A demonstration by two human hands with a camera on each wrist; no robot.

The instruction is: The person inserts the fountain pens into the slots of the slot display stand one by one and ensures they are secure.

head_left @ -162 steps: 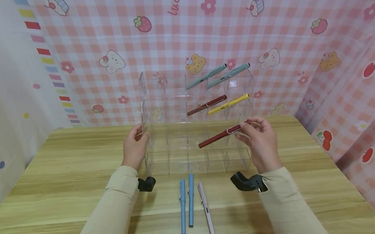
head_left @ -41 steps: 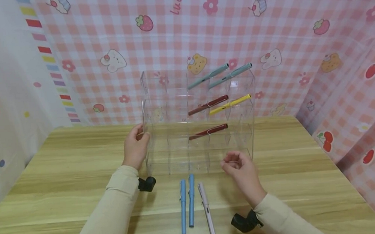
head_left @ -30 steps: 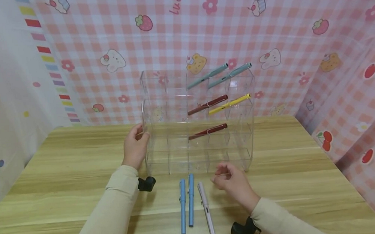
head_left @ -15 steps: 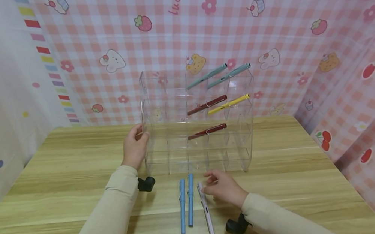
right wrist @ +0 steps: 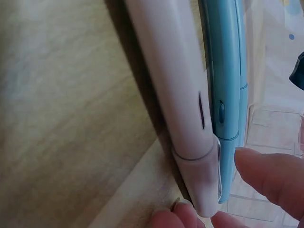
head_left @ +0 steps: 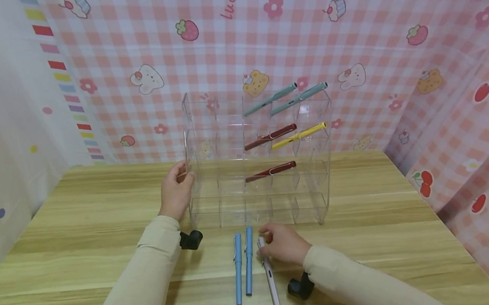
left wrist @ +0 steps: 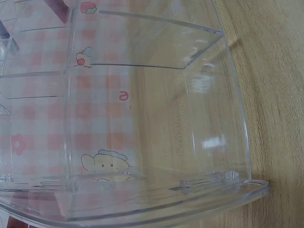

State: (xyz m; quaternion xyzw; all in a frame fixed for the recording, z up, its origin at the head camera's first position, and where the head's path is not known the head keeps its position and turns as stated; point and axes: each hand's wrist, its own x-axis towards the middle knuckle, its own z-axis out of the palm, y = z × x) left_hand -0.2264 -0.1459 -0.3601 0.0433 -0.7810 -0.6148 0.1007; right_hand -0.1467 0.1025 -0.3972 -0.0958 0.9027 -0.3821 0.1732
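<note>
Both sleeves [head_left: 133, 281] run off the head view's bottom. The left wrist view shows only a sliver of the left hand [head_left: 174, 191]. The right wrist view crops the right hand [head_left: 284, 244] and lilac pen [head_left: 272, 287]; there, the near blue pen [right wrist: 223, 71] mostly hides the far blue pen [right wrist: 243, 66].

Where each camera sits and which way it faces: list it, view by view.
Head: on the head, facing forward and down at rack, table and curtain; sleeves, left grip and right grip show.
Left wrist: on that wrist, looking through the rack to the curtain; likely fingertips at the bottom-left corner.
Right wrist: on that wrist, close over the pale pen and table; thumb and fingers show.
Shared: head and right wrist both show pale pen and rack.
</note>
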